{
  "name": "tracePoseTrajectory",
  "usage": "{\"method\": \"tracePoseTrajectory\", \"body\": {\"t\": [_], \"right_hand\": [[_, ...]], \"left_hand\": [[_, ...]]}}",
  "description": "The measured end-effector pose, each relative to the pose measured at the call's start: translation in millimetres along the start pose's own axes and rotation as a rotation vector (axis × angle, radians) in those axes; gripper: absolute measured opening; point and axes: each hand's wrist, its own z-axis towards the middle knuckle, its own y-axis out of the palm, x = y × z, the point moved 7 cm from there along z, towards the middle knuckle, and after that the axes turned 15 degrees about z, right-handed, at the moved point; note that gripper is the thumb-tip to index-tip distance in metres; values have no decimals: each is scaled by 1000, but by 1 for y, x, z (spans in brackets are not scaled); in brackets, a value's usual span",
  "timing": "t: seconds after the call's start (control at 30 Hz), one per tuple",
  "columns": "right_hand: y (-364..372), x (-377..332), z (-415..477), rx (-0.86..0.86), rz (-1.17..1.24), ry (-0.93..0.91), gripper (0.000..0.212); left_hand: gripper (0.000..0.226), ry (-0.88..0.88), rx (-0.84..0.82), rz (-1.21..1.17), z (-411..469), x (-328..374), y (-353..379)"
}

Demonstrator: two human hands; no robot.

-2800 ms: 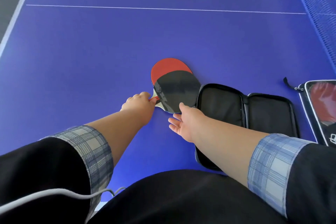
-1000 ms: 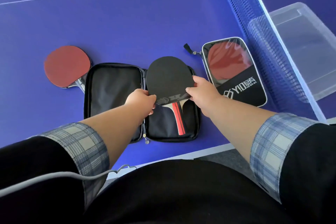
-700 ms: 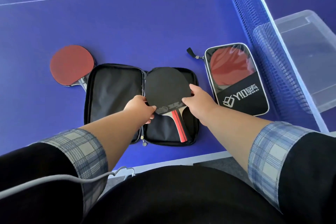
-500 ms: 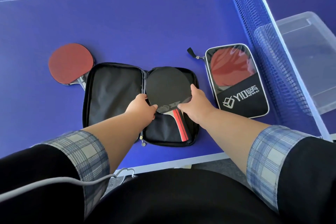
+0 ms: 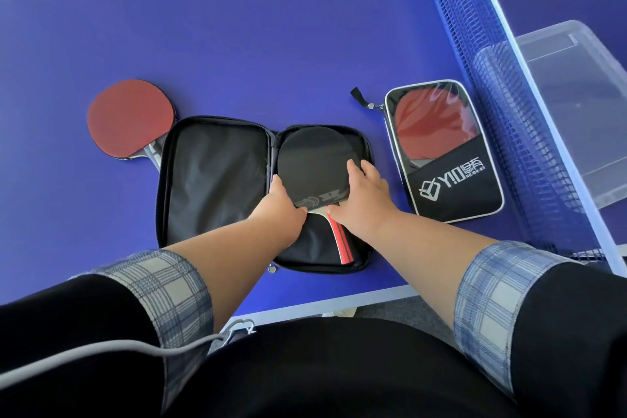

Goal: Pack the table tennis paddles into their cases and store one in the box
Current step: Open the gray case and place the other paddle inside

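Observation:
An open black case [image 5: 210, 180] lies flat on the blue table. A black-faced paddle [image 5: 312, 163] rests in its right half, handle toward me. My left hand [image 5: 281, 207] grips the blade's lower left edge. My right hand [image 5: 366, 197] presses on the blade's lower right edge. A red-faced paddle [image 5: 130, 117] lies on the table left of the case, its handle partly under the case edge. To the right lies a closed case [image 5: 448, 180] with a clear window showing a red paddle inside.
The blue net [image 5: 502, 85] runs along the right. Beyond it stands a clear plastic box [image 5: 576, 85]. The table's white front edge [image 5: 322, 305] is close to my body. A grey cable [image 5: 101, 360] crosses my left sleeve.
I lifted the black paddle off the red one, carried it right and lowered it into the open case's right half. Both hands stay on its blade.

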Motion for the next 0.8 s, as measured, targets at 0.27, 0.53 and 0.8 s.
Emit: {"method": "tracePoseTrajectory", "body": {"t": [0.27, 0.53, 0.8], "right_hand": [[-3, -21, -11, -28, -245, -10, 83], [13, -92, -18, 230, -86, 36, 74], [93, -230, -3, 205, 343, -217, 67]], "left_hand": [[75, -215, 19, -991, -3, -38, 3], [58, -59, 166, -917, -13, -124, -9], [33, -244, 308, -1054, -23, -267, 7]]}}
